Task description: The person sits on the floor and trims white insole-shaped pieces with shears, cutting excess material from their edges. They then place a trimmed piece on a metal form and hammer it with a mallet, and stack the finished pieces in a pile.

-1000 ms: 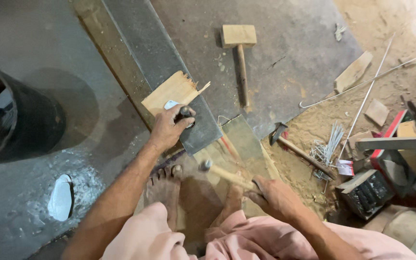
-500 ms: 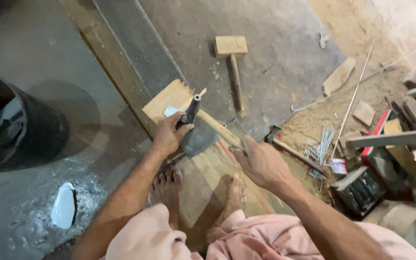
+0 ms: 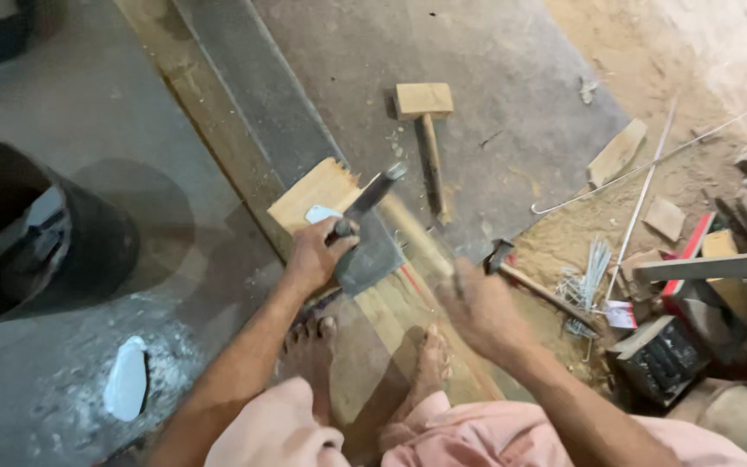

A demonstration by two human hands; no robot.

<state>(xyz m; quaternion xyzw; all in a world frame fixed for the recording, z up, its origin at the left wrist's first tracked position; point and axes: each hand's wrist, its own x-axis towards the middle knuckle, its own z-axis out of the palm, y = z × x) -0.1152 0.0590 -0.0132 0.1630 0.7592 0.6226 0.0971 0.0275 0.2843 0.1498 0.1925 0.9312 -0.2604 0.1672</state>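
Left hand (image 3: pixel 320 255) closed round the handle of a dark chisel (image 3: pixel 367 201), blade angled up and to the right, tip at the notched far edge of a pale wooden block (image 3: pixel 311 195). Block lying on a grey plank (image 3: pixel 252 104) running from far left toward the near centre. Right hand (image 3: pixel 488 310) blurred, closed round a wooden stick (image 3: pixel 417 235) slanting up-left, its far end close to the chisel's top. Two bare feet planted on the near boards. Wooden mallet (image 3: pixel 425 112) flat on the floor beyond. Claw hammer (image 3: pixel 525 277) near right, beside loose nails (image 3: pixel 590 277). Black bucket (image 3: pixel 36 229) at left.
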